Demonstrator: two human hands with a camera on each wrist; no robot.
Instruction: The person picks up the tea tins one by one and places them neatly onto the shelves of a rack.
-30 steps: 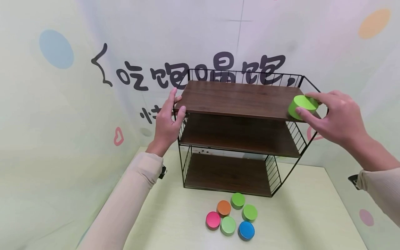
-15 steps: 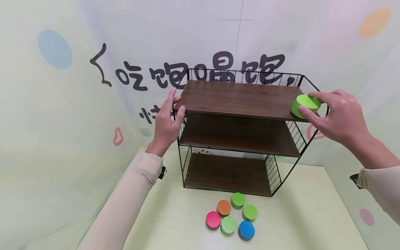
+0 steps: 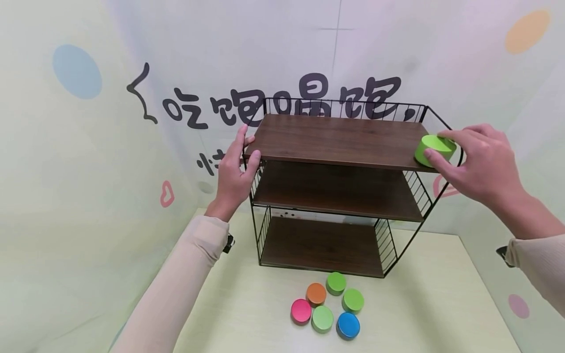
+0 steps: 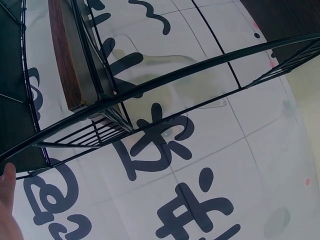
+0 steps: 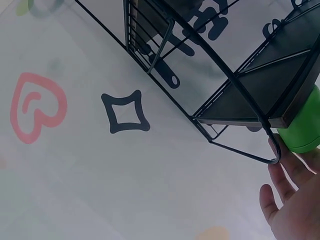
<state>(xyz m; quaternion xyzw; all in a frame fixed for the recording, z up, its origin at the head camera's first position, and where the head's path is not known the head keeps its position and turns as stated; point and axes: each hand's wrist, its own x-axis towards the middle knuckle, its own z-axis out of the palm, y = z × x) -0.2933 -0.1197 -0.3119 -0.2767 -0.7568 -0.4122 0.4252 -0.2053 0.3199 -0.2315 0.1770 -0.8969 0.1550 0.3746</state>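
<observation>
A three-tier shelf rack (image 3: 335, 142) with dark wooden boards and a black wire frame stands against the wall. At the front right corner of its top board, a squat, round bright-green tin (image 3: 434, 149) sits between the thumb and fingers of my right hand (image 3: 483, 162). My left hand (image 3: 234, 179) holds the top board's left end, its thumb at the front edge and its fingers by the side wire. The right wrist view shows the green tin (image 5: 305, 125) at the board's edge, with fingers beside the frame. Only a fingertip (image 4: 9, 172) and part of the left hand appear in the left wrist view.
Several small round tins lie on the pale table (image 3: 423, 294) before the rack: red-pink (image 3: 301, 311), orange (image 3: 316, 294), light green (image 3: 322, 318), blue (image 3: 348, 325) and two green ones (image 3: 336, 283). Printed cloth walls (image 3: 145, 171) enclose the table.
My right hand and the green tin have shifted a little to the right along the top board toward its end. The left hand stays at the rack's left side; the table tins are unmoved.
</observation>
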